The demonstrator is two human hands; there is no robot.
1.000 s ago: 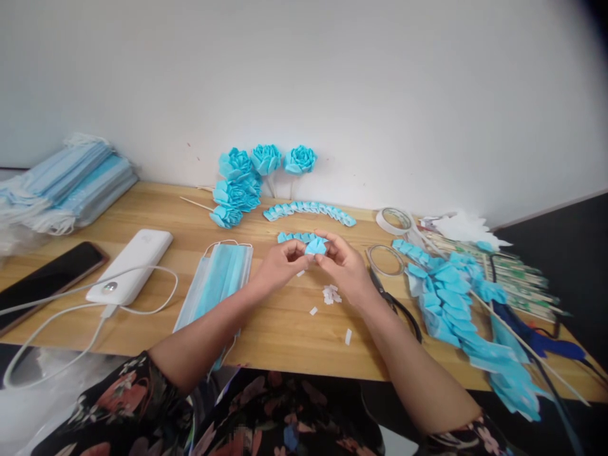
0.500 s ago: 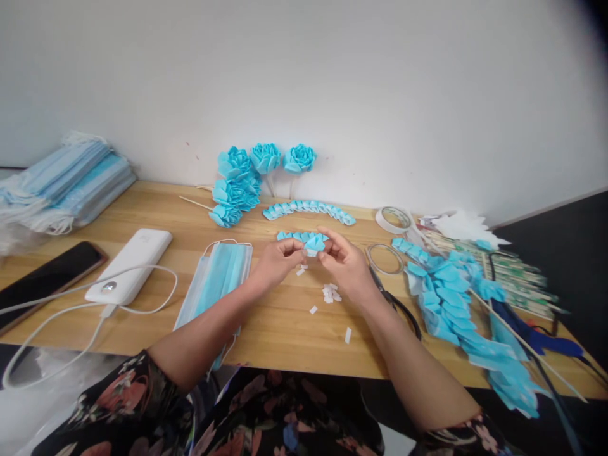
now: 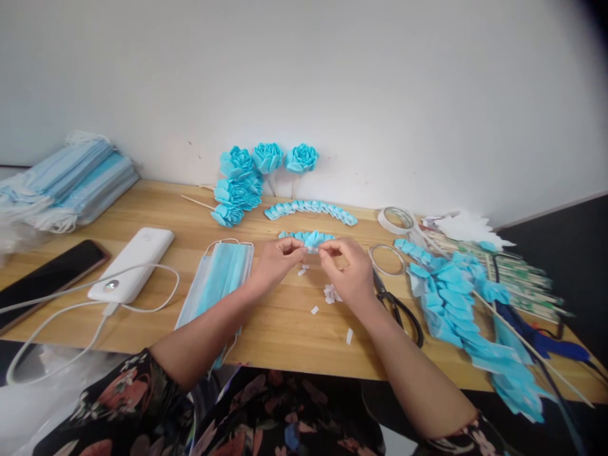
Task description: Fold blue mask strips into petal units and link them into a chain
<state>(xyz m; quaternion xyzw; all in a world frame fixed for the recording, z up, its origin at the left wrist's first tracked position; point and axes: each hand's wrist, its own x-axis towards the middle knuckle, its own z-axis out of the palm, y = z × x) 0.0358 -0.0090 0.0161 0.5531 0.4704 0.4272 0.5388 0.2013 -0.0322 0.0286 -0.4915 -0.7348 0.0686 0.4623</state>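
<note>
Between my two hands is a small blue folded piece, pinched at its lower corners. My left hand grips its left side with thumb and forefinger. On its right side, my right hand has the same kind of pinch. Just behind it lies a short row of blue folded pieces, partly hidden. A longer curved blue strip rests farther back. Small white paper bits lie on the wooden table beneath my right hand.
Blue flowers on sticks stand by the wall. Masks, a white power bank with a cable and a phone are left. Scissors, tape rolls, blue strips and a blue glue gun are right.
My right hand has turned, and its fingers have come down from above the blue piece to its right corner. The view has shifted slightly.
</note>
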